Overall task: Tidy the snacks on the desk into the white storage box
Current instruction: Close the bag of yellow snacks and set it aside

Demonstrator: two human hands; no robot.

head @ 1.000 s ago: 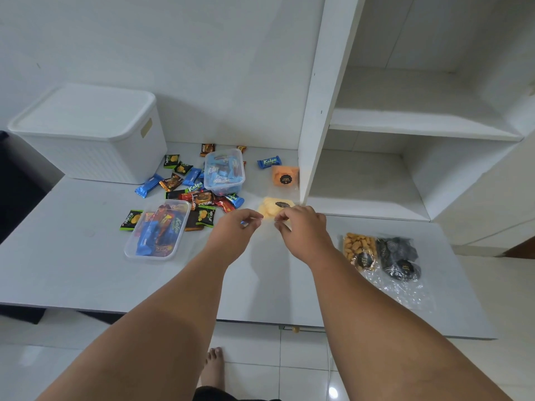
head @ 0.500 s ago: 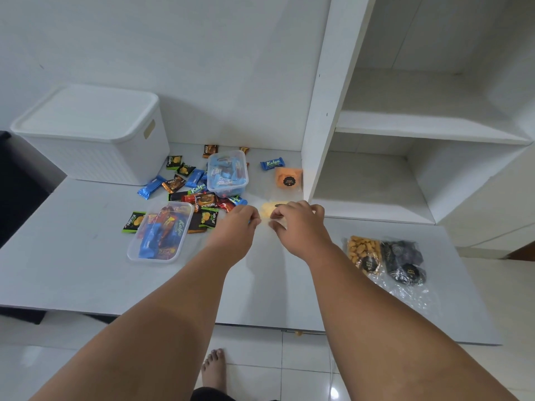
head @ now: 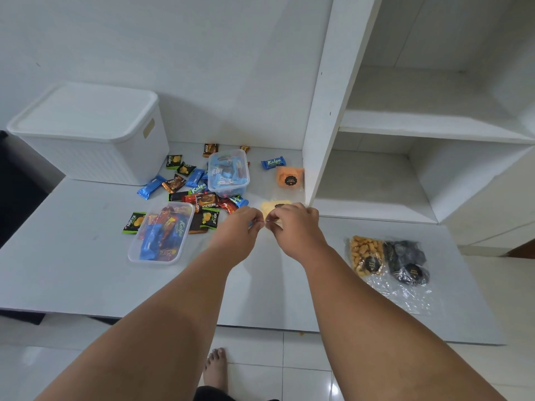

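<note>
The white storage box (head: 86,134) stands at the back left of the desk with its lid on. A yellow snack bag (head: 275,205) lies beside the shelf upright. My left hand (head: 240,227) and my right hand (head: 292,224) meet at its near edge, fingertips pinched on its clear plastic. My right hand covers most of the bag. An orange snack bag (head: 289,176) lies just behind it. Several loose wrapped snacks (head: 176,183) are scattered between the box and my hands. Two clear tubs, one near (head: 162,233) and one far (head: 228,173), hold more wrapped snacks.
A bag of golden nuts (head: 366,256) and a bag of dark snacks (head: 406,261) lie on crumpled clear plastic at the desk's right. A white shelf unit (head: 321,111) rises at the back right. The desk's front edge (head: 260,325) runs below my forearms, and a bare foot shows on the tiled floor.
Both hands stay at the yellow bag; their fingertips have drawn closer together over its near edge. Nothing else on the desk has moved.
</note>
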